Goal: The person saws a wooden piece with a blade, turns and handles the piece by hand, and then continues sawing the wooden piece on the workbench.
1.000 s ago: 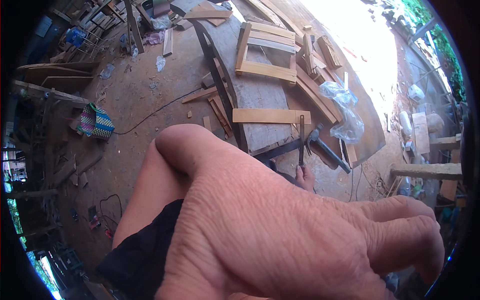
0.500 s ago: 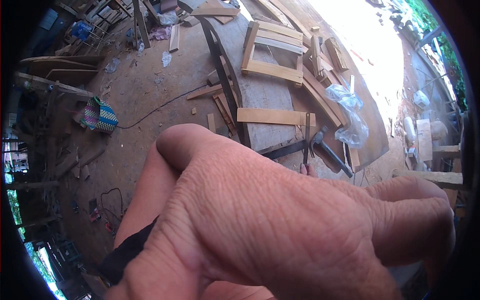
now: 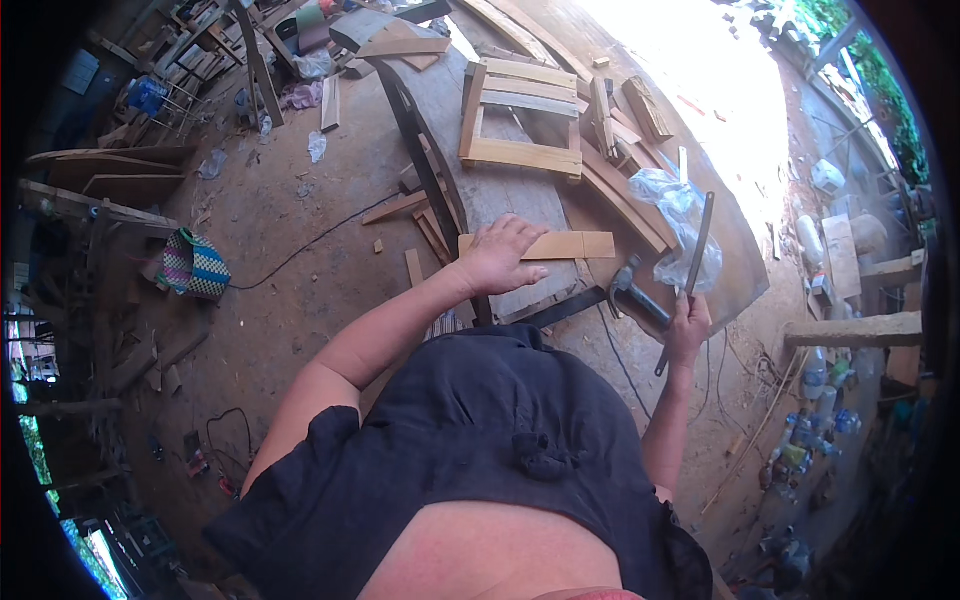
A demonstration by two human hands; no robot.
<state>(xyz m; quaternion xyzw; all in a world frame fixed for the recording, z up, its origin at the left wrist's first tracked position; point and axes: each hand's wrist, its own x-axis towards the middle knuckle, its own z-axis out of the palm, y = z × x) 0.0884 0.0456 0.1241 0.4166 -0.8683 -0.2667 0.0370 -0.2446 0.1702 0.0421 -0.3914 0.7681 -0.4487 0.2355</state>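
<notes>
My left hand (image 3: 503, 254) lies flat on a light wooden board (image 3: 585, 245), thumb spread and fingers stretched forward. The board lies across a weathered work surface (image 3: 507, 205), and a thin line crosses its face near the right end. Off to the right, my right hand (image 3: 688, 328) is closed around a long, narrow, dark flat metal strip (image 3: 702, 235). The strip points up and slightly right, its lower end sticking out below the fist. Between the hands lies a claw hammer (image 3: 640, 297), touched by neither.
Farther back stands a slatted wooden frame (image 3: 525, 150). Planks (image 3: 625, 200) and a clear plastic bag (image 3: 665, 190) lie to its right. A woven basket (image 3: 193, 265) sits on the floor at left, a cord running from near it. Plastic bottles (image 3: 815, 375) crowd the right side.
The raised hand that covered much of the lower picture has gone from there; my left hand now rests on the board. My right hand has moved the metal strip rightward, away from the board.
</notes>
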